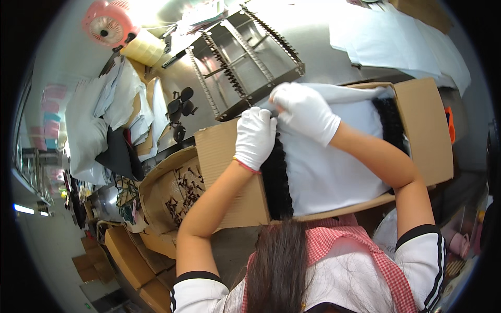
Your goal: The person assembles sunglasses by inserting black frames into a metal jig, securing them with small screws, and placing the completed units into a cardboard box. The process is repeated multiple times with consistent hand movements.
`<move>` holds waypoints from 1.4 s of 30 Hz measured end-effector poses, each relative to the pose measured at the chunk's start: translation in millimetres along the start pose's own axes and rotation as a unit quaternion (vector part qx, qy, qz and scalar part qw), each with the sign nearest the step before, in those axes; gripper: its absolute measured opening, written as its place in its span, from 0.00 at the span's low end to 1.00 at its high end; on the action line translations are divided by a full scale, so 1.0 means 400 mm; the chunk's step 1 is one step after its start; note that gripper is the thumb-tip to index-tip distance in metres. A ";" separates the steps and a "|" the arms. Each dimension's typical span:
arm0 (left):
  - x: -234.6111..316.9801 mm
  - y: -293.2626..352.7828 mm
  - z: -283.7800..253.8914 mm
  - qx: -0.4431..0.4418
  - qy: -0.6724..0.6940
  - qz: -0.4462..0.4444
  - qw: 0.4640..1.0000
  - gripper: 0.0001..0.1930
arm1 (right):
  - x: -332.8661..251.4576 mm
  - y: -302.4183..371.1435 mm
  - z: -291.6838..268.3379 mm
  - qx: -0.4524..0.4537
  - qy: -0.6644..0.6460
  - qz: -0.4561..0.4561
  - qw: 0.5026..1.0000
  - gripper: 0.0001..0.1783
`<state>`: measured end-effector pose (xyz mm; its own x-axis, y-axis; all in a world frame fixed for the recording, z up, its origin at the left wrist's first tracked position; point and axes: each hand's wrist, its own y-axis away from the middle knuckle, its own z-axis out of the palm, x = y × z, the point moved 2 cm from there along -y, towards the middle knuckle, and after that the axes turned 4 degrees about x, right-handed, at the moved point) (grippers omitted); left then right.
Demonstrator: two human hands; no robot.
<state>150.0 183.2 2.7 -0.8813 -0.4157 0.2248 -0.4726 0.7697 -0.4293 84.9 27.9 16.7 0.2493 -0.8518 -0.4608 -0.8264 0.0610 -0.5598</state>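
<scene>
Both my hands wear white gloves and work close together over the far left corner of an open cardboard box (425, 130). My left hand (255, 136) is closed, fingers curled, by a small dark piece at its fingertips. Just right of it, my right hand (305, 112) is closed too, slightly blurred, and what it pinches is hidden. Inside the box lies a smooth white sheet (334, 172), with a black fluffy-looking row (275, 182) along its left side and another black row (390, 122) along its right.
Beyond the box, a metal rack (247, 49) lined with small dark pieces lies on the steel table. Left are a carton of small brown pieces (185, 190), round black items (180, 107), stacked papers (117, 99), yellow rolls (143, 48) and a pink fan (107, 26). White sheets (391, 44) lie far right.
</scene>
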 end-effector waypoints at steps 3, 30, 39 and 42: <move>0.001 -0.016 0.018 0.043 -0.085 -0.029 0.995 0.09 | 0.050 -0.135 -0.004 0.011 0.056 -0.123 0.991 0.12; -0.167 0.022 -0.600 0.366 -0.147 0.011 0.919 0.48 | -0.302 -0.271 -0.157 -0.053 -0.647 0.232 0.725 0.32; -0.275 0.223 -0.697 0.241 -0.121 -0.069 0.960 0.46 | -0.342 -0.206 -0.003 -0.043 -0.308 0.091 0.946 0.36; -0.319 0.300 -0.712 0.212 -0.142 -0.119 0.960 0.47 | -0.401 -0.108 0.075 -0.138 -0.231 0.096 0.958 0.25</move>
<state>204.2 466.7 171.4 -0.6835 -0.7168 0.1381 -0.5623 0.3963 -0.7258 95.8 177.5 94.3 0.2242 -0.5134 -0.8283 -0.9655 -0.0012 -0.2606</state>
